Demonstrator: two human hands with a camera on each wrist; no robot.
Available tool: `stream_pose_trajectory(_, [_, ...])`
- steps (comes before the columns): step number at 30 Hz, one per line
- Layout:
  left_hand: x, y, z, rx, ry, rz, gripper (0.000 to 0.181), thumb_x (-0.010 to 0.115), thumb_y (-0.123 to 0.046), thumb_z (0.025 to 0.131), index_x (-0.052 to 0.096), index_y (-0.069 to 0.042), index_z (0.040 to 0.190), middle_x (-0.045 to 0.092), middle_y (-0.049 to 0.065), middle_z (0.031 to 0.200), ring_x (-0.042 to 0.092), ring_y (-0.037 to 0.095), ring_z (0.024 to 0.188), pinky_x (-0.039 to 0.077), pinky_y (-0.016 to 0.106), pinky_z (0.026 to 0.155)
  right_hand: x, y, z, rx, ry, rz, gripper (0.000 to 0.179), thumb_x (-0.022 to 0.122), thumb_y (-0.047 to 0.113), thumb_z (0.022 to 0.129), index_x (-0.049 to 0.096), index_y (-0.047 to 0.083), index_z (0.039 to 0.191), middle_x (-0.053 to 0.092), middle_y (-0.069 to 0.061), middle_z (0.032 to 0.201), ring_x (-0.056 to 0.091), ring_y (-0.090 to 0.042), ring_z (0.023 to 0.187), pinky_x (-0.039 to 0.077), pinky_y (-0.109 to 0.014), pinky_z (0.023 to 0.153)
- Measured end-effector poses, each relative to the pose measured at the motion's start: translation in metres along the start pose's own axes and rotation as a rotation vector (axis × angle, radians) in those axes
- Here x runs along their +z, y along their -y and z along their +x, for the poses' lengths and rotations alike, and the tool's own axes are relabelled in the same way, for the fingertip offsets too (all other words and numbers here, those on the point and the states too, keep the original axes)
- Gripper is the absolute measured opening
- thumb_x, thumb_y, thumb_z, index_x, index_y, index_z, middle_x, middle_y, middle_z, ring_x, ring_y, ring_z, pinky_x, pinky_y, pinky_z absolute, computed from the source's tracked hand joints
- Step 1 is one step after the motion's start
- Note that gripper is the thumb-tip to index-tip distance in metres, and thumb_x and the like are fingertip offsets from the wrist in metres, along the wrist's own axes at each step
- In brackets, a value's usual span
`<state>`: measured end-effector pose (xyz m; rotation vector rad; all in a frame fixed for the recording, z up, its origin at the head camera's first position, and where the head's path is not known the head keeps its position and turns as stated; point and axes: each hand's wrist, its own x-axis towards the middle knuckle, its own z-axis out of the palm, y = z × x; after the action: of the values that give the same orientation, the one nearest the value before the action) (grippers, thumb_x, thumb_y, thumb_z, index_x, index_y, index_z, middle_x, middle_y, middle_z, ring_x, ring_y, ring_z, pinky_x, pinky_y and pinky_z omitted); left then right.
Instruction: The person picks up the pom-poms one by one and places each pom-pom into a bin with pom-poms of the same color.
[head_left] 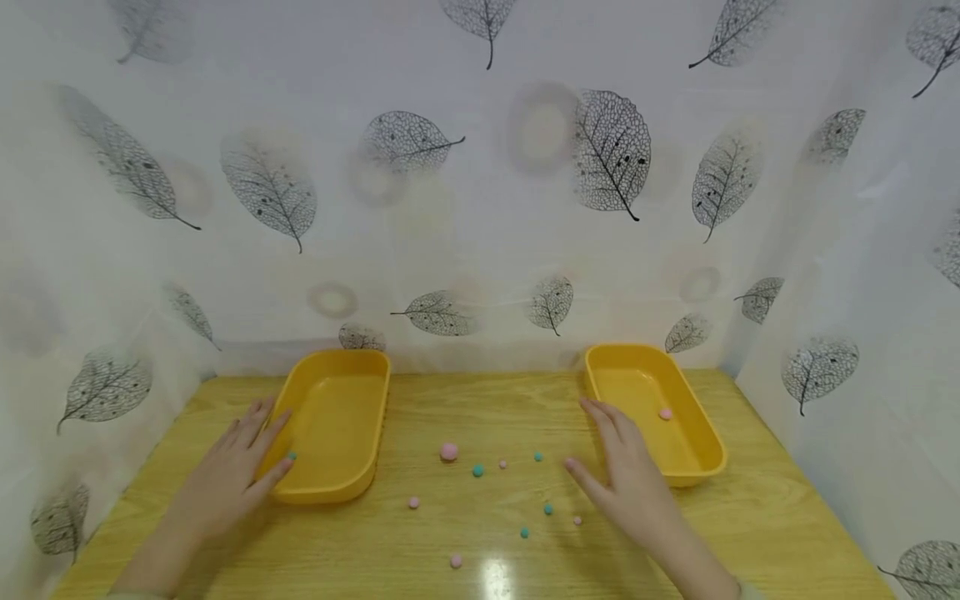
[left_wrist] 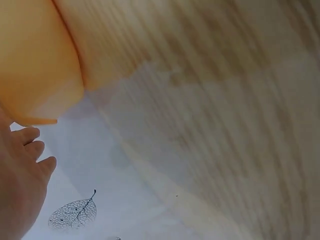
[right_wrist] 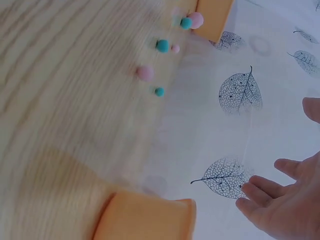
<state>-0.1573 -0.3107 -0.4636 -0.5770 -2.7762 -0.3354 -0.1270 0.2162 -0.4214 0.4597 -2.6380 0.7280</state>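
My left hand (head_left: 228, 479) is at the left side of a yellow plastic tray (head_left: 378, 417), its fingers extended and thumb apart. A small teal ball (head_left: 292, 456) shows beside its thumb, seemingly inside that tray. Over the near-left side of a second yellow tray (head_left: 678, 481) hovers my right hand (head_left: 633, 479), fingers spread and nothing held. In this second tray lies one pink ball (head_left: 665, 414). Between the hands, several pink and teal balls are scattered on the table, among them a larger pink ball (head_left: 448, 452) and a teal ball (head_left: 477, 471). Whether either hand touches its tray is unclear.
The wood-grain table (head_left: 480, 400) ends at the back and sides against a pale leaf-print curtain (head_left: 480, 225). Nearer me lie a pink ball (head_left: 456, 562) and a teal ball (head_left: 524, 532).
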Motion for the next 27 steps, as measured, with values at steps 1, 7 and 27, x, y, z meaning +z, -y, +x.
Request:
stream_pose_trajectory(1, [0.001, 0.001, -0.001, -0.006, 0.01, -0.001, 0.07, 0.062, -0.034, 0.107, 0.037, -0.002, 0.164, 0.026, 0.032, 0.171, -0.002, 0.022, 0.168, -0.018, 0.017, 0.128, 0.002, 0.001, 0.0, -0.001, -0.001, 0.012, 0.076, 0.074, 0.032, 0.099, 0.04, 0.006, 0.161, 0.047, -0.021, 0.159, 0.048, -0.045, 0.143, 0.046, -0.069, 0.113])
stream_pose_trajectory(7, [0.001, 0.0, -0.002, -0.034, 0.056, -0.005, 0.072, 0.059, -0.037, 0.108, 0.034, 0.003, 0.163, 0.024, 0.032, 0.171, 0.015, 0.04, 0.165, -0.015, 0.017, 0.127, 0.011, -0.001, 0.0, -0.001, 0.001, 0.088, 0.071, 0.073, 0.025, 0.1, 0.041, 0.007, 0.16, 0.05, -0.02, 0.158, 0.048, -0.046, 0.143, 0.044, -0.072, 0.114])
stream_pose_trajectory(27, [0.002, 0.001, -0.003, 0.045, 0.049, 0.117, 0.086, 0.059, -0.046, 0.107, 0.028, 0.014, 0.161, 0.022, 0.032, 0.172, -0.019, 0.007, 0.162, -0.02, 0.012, 0.124, 0.039, -0.015, 0.012, 0.105, 0.114, 0.466, 0.046, 0.064, 0.013, 0.106, 0.053, -0.004, 0.148, 0.062, -0.023, 0.14, 0.062, -0.04, 0.129, 0.053, -0.056, 0.11])
